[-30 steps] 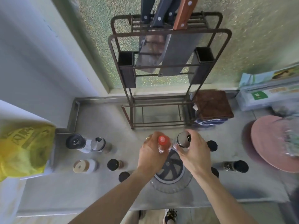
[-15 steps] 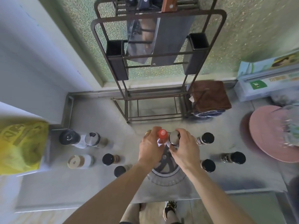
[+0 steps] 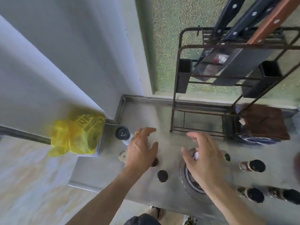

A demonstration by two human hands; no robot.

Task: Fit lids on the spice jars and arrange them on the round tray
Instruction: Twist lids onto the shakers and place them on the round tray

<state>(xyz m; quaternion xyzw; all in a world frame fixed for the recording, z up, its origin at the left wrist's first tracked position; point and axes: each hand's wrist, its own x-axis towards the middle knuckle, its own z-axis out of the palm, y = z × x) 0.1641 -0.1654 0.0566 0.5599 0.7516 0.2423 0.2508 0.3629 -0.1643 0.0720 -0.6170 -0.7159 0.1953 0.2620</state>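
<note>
On the steel counter, the round tray (image 3: 184, 172) is sitting half hidden beneath the right hand (image 3: 206, 161), with something pale, only a blurred sliver, showing at the fingers where two jars were being set half a second ago; whether that hand is gripping it cannot be told. The left hand (image 3: 140, 151) is now spreading open and empty, having let go of the red-capped jar and swung left toward the jars waiting there: a black-lidded jar (image 3: 122, 133) by the corner, a pale-lidded jar (image 3: 122, 156) peeking out beside the wrist, and a small black-lidded jar (image 3: 162, 175) near the tray. Three dark-capped jars (image 3: 253, 165) are lying off to the right. The placement appears finished, and another jar is likely being fetched. A yellow bag (image 3: 78, 133) and a knife rack (image 3: 227, 82) are flanking the scene.
</note>
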